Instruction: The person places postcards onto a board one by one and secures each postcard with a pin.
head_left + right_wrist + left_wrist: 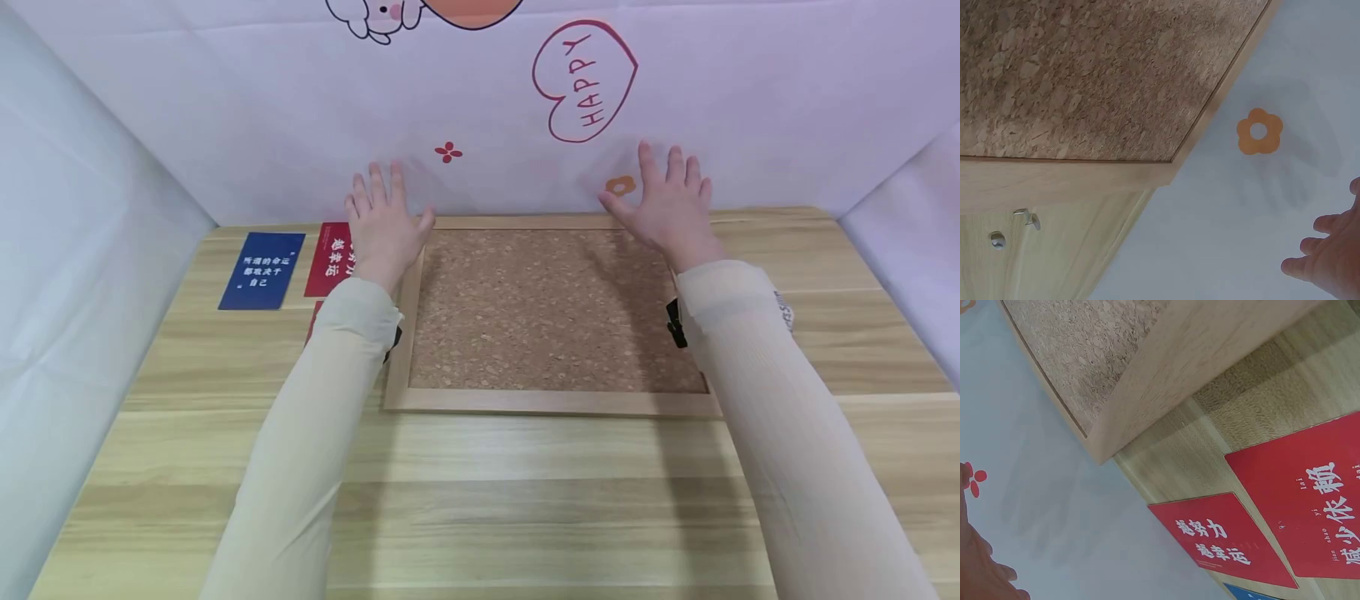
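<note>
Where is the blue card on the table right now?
In the head view the blue card lies at the table's far left, near the white backdrop, just left of a red card and the left hand.

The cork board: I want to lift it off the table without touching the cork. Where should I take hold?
Probably grip the cork board by its wooden frame, one hand on each side rail, coming from left and right. It lies flat on the table, and the left hand and right hand are open at its far corners.
</note>
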Motion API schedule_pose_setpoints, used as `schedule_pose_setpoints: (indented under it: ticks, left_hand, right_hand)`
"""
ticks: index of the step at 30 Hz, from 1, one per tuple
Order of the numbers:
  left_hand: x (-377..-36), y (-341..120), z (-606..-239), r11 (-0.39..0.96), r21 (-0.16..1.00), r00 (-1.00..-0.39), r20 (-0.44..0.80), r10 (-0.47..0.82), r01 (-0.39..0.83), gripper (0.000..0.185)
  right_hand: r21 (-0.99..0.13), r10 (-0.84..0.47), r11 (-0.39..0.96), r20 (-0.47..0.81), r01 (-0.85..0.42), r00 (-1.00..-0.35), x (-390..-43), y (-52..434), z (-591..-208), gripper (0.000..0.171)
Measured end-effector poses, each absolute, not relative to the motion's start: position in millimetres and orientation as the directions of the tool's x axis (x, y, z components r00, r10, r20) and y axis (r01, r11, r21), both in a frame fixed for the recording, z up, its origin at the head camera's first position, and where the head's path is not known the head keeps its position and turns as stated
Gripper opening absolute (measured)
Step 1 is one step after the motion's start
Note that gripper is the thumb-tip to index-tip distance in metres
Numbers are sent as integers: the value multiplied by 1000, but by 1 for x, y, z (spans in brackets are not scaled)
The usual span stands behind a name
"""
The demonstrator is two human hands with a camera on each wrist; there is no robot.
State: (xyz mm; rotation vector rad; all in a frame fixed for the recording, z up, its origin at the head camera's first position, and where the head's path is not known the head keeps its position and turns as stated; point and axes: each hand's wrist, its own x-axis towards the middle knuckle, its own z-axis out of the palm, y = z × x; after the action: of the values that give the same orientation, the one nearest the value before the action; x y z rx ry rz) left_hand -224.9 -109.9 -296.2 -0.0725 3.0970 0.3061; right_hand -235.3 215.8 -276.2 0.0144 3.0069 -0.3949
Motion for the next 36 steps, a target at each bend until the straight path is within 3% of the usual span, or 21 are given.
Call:
schedule_pose_setpoints:
  ticks: [18, 36]
  left_hand:
    - [-222, -122, -296, 973, 222, -997, -55, -46, -57, 78]
    - [-208, -147, -303, 935, 347, -995, -99, -35, -67, 70]
  right_hand:
    - [-292, 27, 952, -219, 92, -975, -230, 233, -287, 89]
    - [-257, -35, 966, -251, 31, -967, -221, 256, -316, 94]
